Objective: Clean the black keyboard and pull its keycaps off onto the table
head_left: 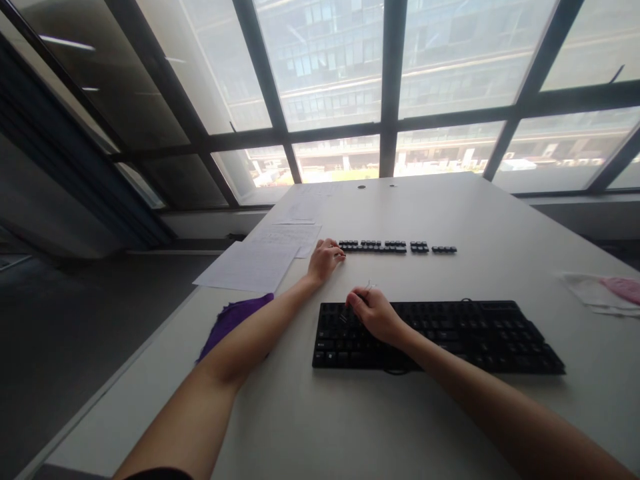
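My left hand (325, 259) is at the left end of a row of loose black keycaps (395, 248), its fingers curled together over a small dark keycap (342, 255). Below it lies a black keyboard (450, 337) on the white table. My right hand (374, 313) is closed around a thin wire keycap puller (369, 285), whose wire shows above the fist and again below the fingers. The puller's lower end is over the left part of the keyboard; whether it touches a key I cannot tell. The hand covers some of the keys.
Printed paper sheets (250, 265) lie along the table's left side. A purple cloth (233, 323) is partly under my left forearm. At the right edge rests a white and pink cloth (605, 293). Large windows (320, 67) rise behind the white table (280, 413).
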Available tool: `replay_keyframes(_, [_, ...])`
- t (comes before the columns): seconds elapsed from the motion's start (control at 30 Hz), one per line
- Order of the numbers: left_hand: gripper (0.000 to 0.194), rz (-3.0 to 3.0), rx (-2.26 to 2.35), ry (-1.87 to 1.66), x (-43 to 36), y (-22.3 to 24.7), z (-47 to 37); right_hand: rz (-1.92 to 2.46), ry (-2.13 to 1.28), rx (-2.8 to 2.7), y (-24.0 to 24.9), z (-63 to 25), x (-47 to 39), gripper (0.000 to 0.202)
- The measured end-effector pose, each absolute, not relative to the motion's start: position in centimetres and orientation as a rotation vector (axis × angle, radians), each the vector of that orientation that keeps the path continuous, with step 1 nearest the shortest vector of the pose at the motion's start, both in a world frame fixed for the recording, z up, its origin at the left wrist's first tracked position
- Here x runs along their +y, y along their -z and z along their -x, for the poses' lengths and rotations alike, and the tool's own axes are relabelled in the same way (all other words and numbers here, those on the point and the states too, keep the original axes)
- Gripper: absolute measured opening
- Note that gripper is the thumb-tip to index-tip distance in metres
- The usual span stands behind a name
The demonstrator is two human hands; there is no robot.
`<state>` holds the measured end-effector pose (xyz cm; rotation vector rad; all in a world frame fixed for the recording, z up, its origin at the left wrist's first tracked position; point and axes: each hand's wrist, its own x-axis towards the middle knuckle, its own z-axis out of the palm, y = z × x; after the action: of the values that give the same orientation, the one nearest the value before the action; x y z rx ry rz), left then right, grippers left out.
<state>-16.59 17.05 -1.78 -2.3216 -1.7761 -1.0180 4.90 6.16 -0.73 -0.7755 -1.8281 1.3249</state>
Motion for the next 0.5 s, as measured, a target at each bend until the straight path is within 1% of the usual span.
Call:
replay_keyframes(0.1, [0.006, 2.257, -1.768, 0.948, 17.9, 1.9, 16.8, 0.777, -1.330, -1.831, 0.6, -5.0, 6.1, 0.033])
replay_keyframes(0.3, [0.006, 2.215, -1.747, 0.960, 18.4, 2.3, 16.9, 0.770, -1.342, -1.844, 0.2, -5.1, 6.1, 0.033])
replay_keyframes(0.5, [0.011, 2.226, -1.787, 0.955, 18.3, 2.3, 16.8, 0.781, -1.341, -1.834, 0.4, -5.1, 6.1, 0.034])
